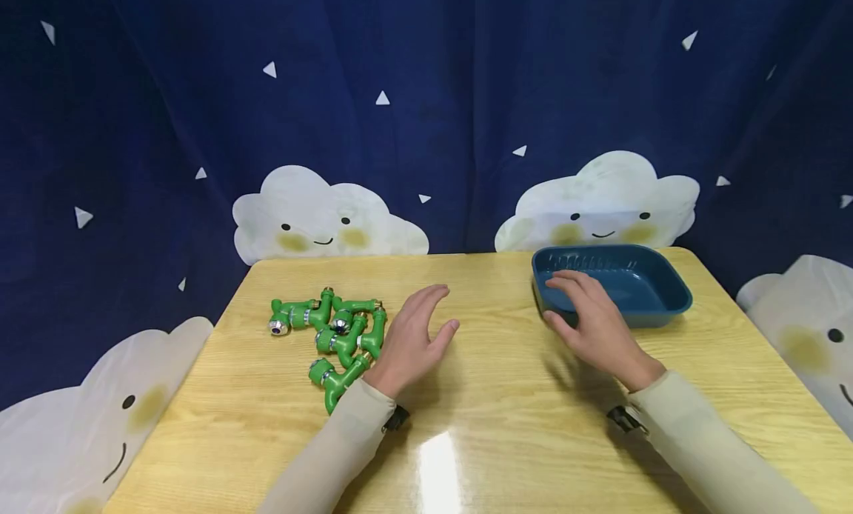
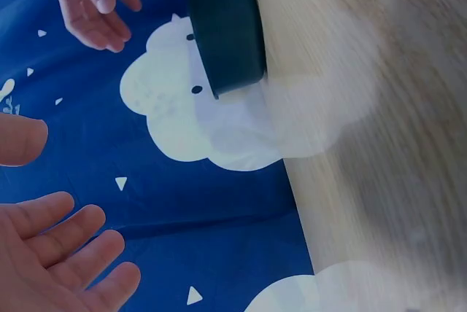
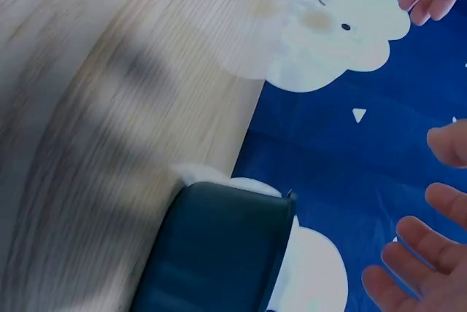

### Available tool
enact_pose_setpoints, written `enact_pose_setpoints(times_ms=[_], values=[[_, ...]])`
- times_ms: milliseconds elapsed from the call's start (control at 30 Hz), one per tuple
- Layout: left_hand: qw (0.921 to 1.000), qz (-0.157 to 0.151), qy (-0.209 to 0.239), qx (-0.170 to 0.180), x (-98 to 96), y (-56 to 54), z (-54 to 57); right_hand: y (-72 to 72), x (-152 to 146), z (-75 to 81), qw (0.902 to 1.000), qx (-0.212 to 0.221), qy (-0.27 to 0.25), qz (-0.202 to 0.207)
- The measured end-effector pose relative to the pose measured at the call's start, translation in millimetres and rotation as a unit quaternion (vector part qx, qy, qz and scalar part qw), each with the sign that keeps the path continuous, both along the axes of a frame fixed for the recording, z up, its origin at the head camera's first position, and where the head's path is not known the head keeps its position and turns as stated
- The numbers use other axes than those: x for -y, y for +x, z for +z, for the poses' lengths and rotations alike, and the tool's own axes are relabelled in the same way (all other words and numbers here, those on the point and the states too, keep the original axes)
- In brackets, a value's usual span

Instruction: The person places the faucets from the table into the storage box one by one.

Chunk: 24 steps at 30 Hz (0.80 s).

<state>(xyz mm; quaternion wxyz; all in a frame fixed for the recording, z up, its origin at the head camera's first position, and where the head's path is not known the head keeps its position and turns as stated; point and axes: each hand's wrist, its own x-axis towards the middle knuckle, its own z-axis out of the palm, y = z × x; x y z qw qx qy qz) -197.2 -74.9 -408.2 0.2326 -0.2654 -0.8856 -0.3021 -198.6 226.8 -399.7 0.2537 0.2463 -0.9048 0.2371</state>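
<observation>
Above the table my left hand (image 1: 413, 341) hangs with relaxed, slightly bent fingers and holds nothing. Just left of it lies a cluster of several green taps (image 1: 338, 341) with metal fittings; the hand and sleeve overlap the nearest ones in the head view. My right hand (image 1: 596, 329) hovers with thumb and fingers apart, also holding nothing. It covers the front left corner of a dark blue plastic basin (image 1: 640, 284) in the head view. In the right wrist view the basin (image 3: 211, 246) stands beside the spread fingers (image 3: 423, 243).
The light wooden table (image 1: 493, 395) ends at a dark blue curtain (image 1: 440, 114) printed with white clouds and triangles. The basin stands at the table's back right, the taps on its left half. Black bands (image 1: 396, 418) sit at both wrists.
</observation>
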Motion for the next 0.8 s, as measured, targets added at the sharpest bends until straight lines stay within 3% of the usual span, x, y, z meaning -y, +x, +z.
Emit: enact_pose_setpoints(times_ms=[267, 567, 800], values=[[0.9999, 0.003, 0.006, 0.015, 2.3, 1.5, -2.8, 0.6, -18, 0.7, 0.9991, 0.035, -0.019, -0.012], [0.9998, -0.002, -0.015, -0.012, -1.8, -0.6, -0.8, 3.9, -47, 2.4, 0.998, 0.047, -0.012, -0.041], [0.9996, 0.021, -0.019, 0.005, 8.3, 3.3, -5.4, -2.1, -52, -1.6, 0.9971, 0.062, -0.006, -0.045]])
